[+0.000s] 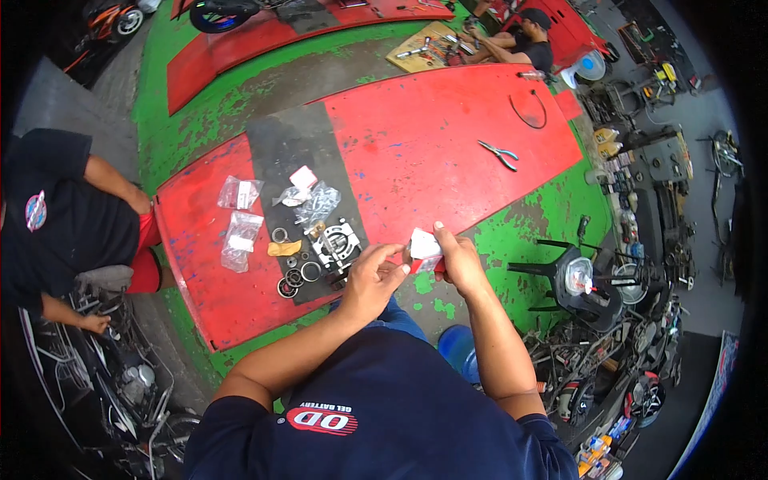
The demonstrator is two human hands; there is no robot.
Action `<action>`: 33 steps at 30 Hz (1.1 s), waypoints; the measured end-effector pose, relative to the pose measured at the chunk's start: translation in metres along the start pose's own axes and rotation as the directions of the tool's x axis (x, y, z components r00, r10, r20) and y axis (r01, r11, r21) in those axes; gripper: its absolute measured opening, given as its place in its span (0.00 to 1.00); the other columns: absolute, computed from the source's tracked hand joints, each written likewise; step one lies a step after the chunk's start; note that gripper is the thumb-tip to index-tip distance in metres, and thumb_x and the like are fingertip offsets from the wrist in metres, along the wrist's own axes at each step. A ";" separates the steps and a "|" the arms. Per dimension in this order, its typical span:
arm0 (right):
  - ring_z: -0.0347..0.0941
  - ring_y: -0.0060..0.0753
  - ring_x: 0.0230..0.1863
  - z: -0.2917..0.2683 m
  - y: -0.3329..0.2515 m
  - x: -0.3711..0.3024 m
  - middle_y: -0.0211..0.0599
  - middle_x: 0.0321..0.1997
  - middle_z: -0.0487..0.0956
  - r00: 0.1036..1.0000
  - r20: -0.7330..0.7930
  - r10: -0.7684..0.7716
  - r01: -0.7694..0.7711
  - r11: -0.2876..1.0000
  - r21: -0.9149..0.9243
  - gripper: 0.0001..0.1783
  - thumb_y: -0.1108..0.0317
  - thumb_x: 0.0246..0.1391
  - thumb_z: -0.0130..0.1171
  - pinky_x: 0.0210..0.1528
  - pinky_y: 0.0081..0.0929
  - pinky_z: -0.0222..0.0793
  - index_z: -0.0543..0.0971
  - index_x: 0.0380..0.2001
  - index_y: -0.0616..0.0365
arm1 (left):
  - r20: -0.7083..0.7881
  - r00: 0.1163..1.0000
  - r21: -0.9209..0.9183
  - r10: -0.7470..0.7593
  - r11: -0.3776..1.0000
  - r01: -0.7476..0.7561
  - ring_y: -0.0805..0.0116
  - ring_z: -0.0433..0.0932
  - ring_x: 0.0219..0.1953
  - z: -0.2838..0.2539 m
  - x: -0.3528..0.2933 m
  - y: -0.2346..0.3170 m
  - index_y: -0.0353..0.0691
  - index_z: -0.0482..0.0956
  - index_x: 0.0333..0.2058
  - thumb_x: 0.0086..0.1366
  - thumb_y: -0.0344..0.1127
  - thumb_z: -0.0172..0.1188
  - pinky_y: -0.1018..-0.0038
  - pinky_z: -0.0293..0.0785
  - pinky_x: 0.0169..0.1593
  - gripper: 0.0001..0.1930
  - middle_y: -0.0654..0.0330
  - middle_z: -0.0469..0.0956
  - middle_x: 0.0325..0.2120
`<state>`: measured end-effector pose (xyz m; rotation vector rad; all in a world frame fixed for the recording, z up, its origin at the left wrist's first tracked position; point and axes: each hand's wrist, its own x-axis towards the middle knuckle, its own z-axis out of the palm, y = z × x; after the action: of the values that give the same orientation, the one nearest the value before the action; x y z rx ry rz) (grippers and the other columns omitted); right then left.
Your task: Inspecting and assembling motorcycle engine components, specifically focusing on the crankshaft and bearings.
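A small white-and-red box [426, 245] is held up between my hands, just off the near edge of the red bench. My right hand [462, 262] grips it from the right, thumb along its top. The curled fingers of my left hand [374, 280] meet its left end; what the fingertips pinch there is partly hidden. Close to my left hand, a silver metal puller-like tool [339, 242] lies on the bench's black strip. Beside it are several bearings and rings [295, 278], a metal ring [279, 235] and a yellowish scrap [284, 249].
The red bench [416, 144] bears clear plastic bags [240, 194], pliers [501, 155] and a looped cable [544, 116]. A person [72, 216] stands at left by a motorcycle; another [532, 44] works far right. A dark chair [576, 284] and blue container [458, 350] are near my right.
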<state>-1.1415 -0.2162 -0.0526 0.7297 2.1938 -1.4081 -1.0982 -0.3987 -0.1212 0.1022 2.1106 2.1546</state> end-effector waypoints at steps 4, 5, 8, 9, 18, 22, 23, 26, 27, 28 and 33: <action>0.72 0.32 0.18 0.010 0.010 0.004 0.39 0.17 0.76 0.999 0.032 -0.041 0.044 0.993 -0.111 0.39 0.38 0.68 0.46 0.25 0.35 0.67 0.84 0.27 0.67 | 0.051 0.994 -0.034 -0.092 0.995 0.094 0.68 0.84 0.36 -0.005 0.002 -0.006 0.32 0.79 0.47 0.66 0.25 0.64 0.73 0.81 0.38 0.11 0.55 0.80 0.40; 0.72 0.32 0.18 0.015 0.011 0.005 0.39 0.17 0.76 0.999 0.034 -0.042 0.045 0.993 -0.111 0.39 0.38 0.68 0.46 0.25 0.35 0.67 0.84 0.27 0.67 | 0.048 0.995 -0.033 -0.092 0.995 0.094 0.68 0.84 0.36 -0.007 0.002 -0.008 0.32 0.79 0.47 0.66 0.25 0.64 0.73 0.81 0.38 0.11 0.55 0.80 0.40; 0.73 0.30 0.19 0.023 0.010 0.005 0.37 0.18 0.76 0.978 -0.091 -0.189 0.153 0.938 -0.311 0.39 0.37 0.68 0.46 0.26 0.35 0.68 0.85 0.33 0.67 | 0.017 1.000 0.109 -0.025 0.994 0.023 0.68 0.84 0.38 -0.014 0.003 -0.006 0.31 0.79 0.50 0.66 0.23 0.63 0.73 0.81 0.39 0.14 0.54 0.79 0.42; 0.73 0.30 0.19 0.022 0.010 0.007 0.37 0.18 0.76 0.978 -0.078 -0.194 0.161 0.937 -0.310 0.39 0.37 0.68 0.46 0.26 0.35 0.68 0.85 0.33 0.67 | 0.053 0.998 0.106 0.026 0.994 -0.032 0.69 0.81 0.39 -0.016 0.004 -0.006 0.31 0.78 0.53 0.66 0.23 0.63 0.74 0.79 0.41 0.17 0.55 0.78 0.44; 0.74 0.30 0.22 0.028 0.024 0.004 0.39 0.18 0.76 0.994 0.019 -0.104 0.106 0.964 -0.243 0.37 0.39 0.69 0.47 0.28 0.36 0.68 0.83 0.27 0.67 | 0.130 0.992 0.288 -0.005 0.957 -0.033 0.54 0.79 0.37 -0.009 0.019 -0.030 0.35 0.77 0.40 0.55 0.33 0.75 0.59 0.76 0.41 0.18 0.54 0.75 0.35; 0.73 0.32 0.19 0.025 0.035 0.020 0.40 0.17 0.76 0.998 0.053 -0.016 0.024 0.985 -0.171 0.38 0.39 0.68 0.47 0.26 0.37 0.68 0.81 0.22 0.67 | 0.209 0.977 0.344 0.045 0.932 -0.117 0.55 0.78 0.35 -0.017 0.017 -0.033 0.37 0.76 0.37 0.53 0.41 0.77 0.60 0.74 0.38 0.21 0.55 0.74 0.31; 0.73 0.33 0.17 0.024 0.034 0.023 0.40 0.17 0.75 0.996 0.090 0.017 -0.002 0.987 -0.161 0.38 0.39 0.68 0.47 0.25 0.37 0.68 0.81 0.22 0.67 | 0.208 0.977 0.346 0.040 0.932 -0.112 0.55 0.78 0.35 -0.018 0.014 -0.035 0.37 0.76 0.37 0.53 0.41 0.77 0.60 0.74 0.38 0.21 0.55 0.74 0.31; 0.71 0.32 0.15 0.025 0.029 0.023 0.40 0.15 0.74 0.988 0.139 0.061 -0.038 0.986 -0.165 0.38 0.39 0.68 0.47 0.23 0.36 0.67 0.81 0.23 0.67 | 0.174 0.982 0.244 0.070 0.963 -0.112 0.58 0.77 0.34 -0.019 0.006 -0.041 0.37 0.76 0.37 0.55 0.39 0.77 0.63 0.74 0.37 0.20 0.56 0.72 0.29; 0.71 0.32 0.15 0.026 0.024 0.021 0.39 0.15 0.74 0.982 0.169 0.087 -0.058 0.984 -0.168 0.38 0.39 0.68 0.48 0.22 0.35 0.67 0.81 0.23 0.67 | 0.171 0.984 0.186 0.047 0.979 -0.079 0.63 0.76 0.34 -0.020 0.001 -0.044 0.37 0.76 0.37 0.57 0.39 0.76 0.66 0.74 0.38 0.19 0.58 0.73 0.30; 0.71 0.32 0.15 0.024 0.020 0.019 0.39 0.15 0.74 0.981 0.171 0.089 -0.060 0.984 -0.167 0.38 0.39 0.68 0.48 0.22 0.35 0.67 0.81 0.23 0.67 | 0.170 0.985 0.128 0.024 0.991 -0.046 0.68 0.76 0.33 -0.020 -0.003 -0.047 0.36 0.76 0.37 0.59 0.39 0.76 0.69 0.73 0.38 0.18 0.61 0.74 0.30; 0.64 0.28 0.12 0.008 0.048 0.047 0.34 0.13 0.72 0.957 0.226 0.185 -0.147 0.974 -0.173 0.39 0.33 0.67 0.43 0.16 0.30 0.57 0.82 0.24 0.58 | 0.171 0.943 -0.155 -0.286 0.937 0.312 0.79 0.77 0.42 -0.039 -0.016 -0.069 0.40 0.72 0.45 0.70 0.33 0.68 0.77 0.75 0.45 0.13 0.66 0.79 0.38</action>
<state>-1.1466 -0.1982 -0.1177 0.6359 1.9775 -1.1627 -1.0848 -0.4381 -0.1904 -0.0734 1.7159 2.0722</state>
